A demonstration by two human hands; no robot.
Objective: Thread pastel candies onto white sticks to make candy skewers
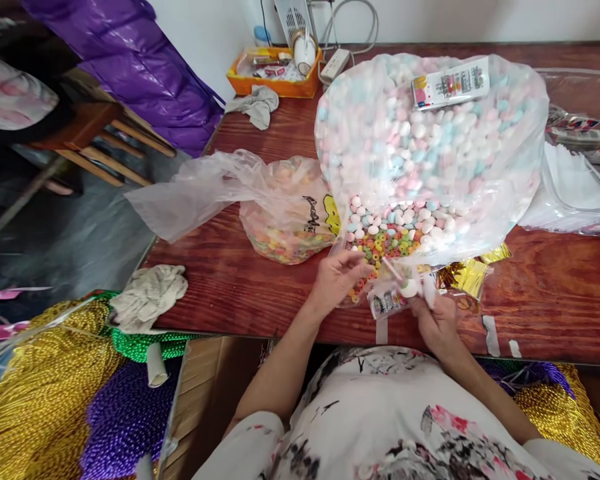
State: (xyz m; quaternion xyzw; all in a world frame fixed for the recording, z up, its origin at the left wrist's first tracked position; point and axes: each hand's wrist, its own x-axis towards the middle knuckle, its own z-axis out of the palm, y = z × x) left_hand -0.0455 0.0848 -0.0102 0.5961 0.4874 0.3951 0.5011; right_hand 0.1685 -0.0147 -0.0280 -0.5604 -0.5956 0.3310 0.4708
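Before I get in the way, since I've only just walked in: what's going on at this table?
A person has both hands at the table's near edge. The right hand holds a small clear packet with a printed label. The left hand is beside the colourful ring-shaped pieces; blur hides whether it grips anything. Just beyond is a large clear bag of pastel pieces, with a smaller, tinted bag to its left.

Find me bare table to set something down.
Bare wood lies between the near cloth and left hand, below the small bag; also right of the gold strips, below the white stack. It's crowded where the right hand holds a packet, by loose candy.
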